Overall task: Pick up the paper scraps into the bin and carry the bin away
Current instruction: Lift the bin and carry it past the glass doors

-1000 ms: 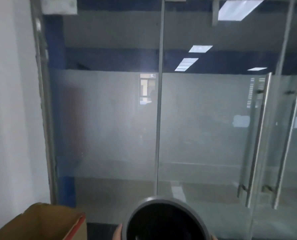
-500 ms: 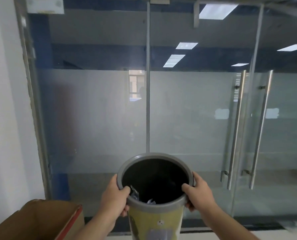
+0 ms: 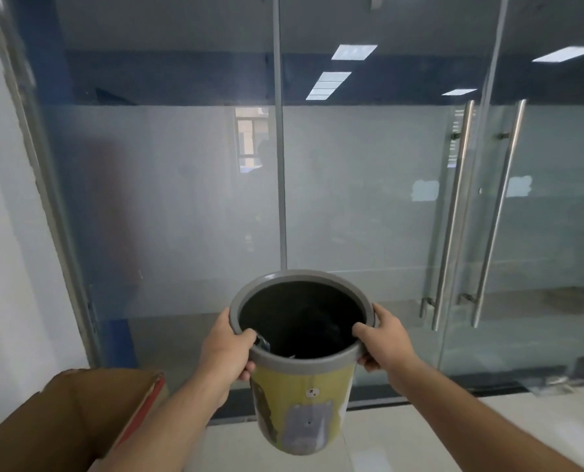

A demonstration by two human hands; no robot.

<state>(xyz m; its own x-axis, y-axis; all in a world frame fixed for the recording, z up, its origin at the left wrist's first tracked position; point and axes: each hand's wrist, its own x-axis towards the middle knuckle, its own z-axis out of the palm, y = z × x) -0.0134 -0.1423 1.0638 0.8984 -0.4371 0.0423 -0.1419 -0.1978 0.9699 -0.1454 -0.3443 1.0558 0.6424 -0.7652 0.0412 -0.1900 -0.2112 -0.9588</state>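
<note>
I hold a round bin point(image 3: 301, 403) in the air in front of me. It has a grey rim, a dark inside and a yellow-green printed wall. My left hand point(image 3: 227, 349) grips the rim on its left side, thumb over the edge. My right hand point(image 3: 384, 342) grips the rim on the right in the same way. A small pale scrap point(image 3: 264, 343) shows inside the bin by my left thumb. The bottom of the bin is too dark to see into.
A frosted glass wall point(image 3: 181, 216) stands straight ahead. A glass door with two long steel handles point(image 3: 454, 216) is at the right. An open cardboard box point(image 3: 72, 413) sits at the lower left beside a white wall. Pale floor tiles point(image 3: 420, 424) lie below.
The view has tilted down, so both arms and the whole bin now show. The bin sits higher in the frame and the glass wall looks closer.
</note>
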